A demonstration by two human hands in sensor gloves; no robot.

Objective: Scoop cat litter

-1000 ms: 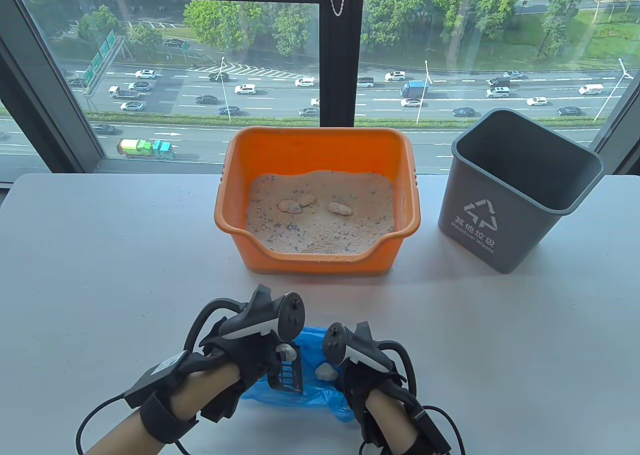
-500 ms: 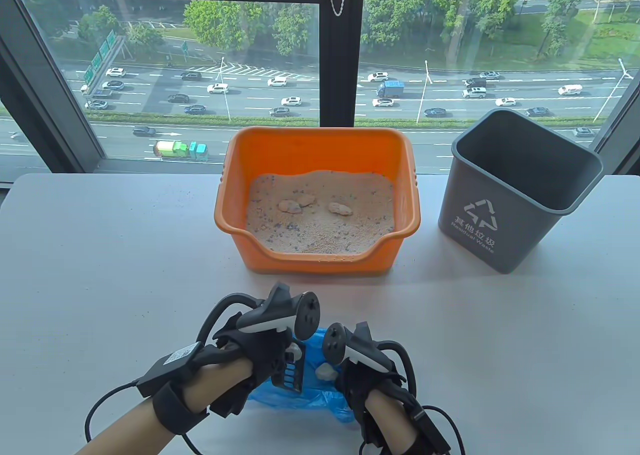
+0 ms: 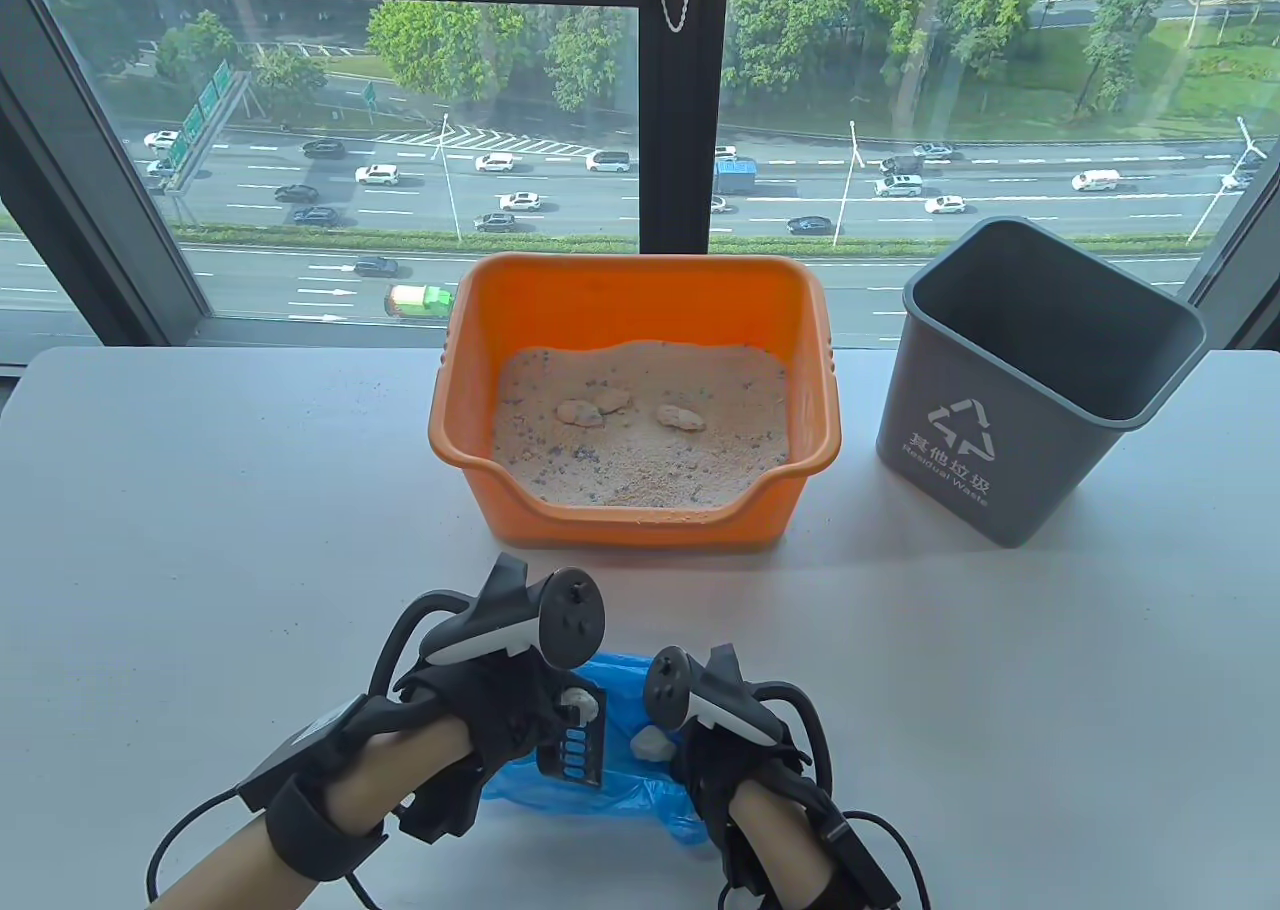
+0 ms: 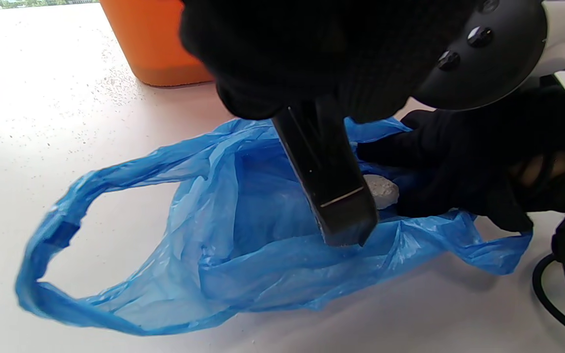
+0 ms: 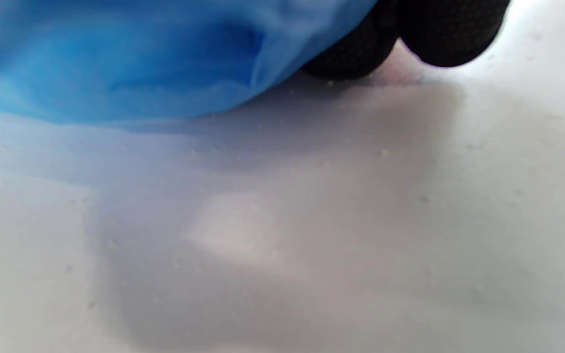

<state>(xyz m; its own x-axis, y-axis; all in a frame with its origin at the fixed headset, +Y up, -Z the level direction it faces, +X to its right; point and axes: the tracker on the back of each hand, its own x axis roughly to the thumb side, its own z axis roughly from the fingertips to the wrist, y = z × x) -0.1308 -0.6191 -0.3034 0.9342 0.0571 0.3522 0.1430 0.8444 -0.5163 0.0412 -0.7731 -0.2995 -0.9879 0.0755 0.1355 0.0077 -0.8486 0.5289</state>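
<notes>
The left hand is gripping the slotted scoop and tipping a clump into the blue bag that the right hand is pinching open on the table, so next probably comes another pass through the orange litter box.

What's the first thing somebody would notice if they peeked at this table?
Probably the bright orange litter box in the middle of the table, filled with sandy litter and three pale clumps. Next, the crinkly blue plastic bag at the near edge: the left hand holds a black slotted scoop over it while the right hand holds the bag. A grey waste bin stands to the right.
</notes>
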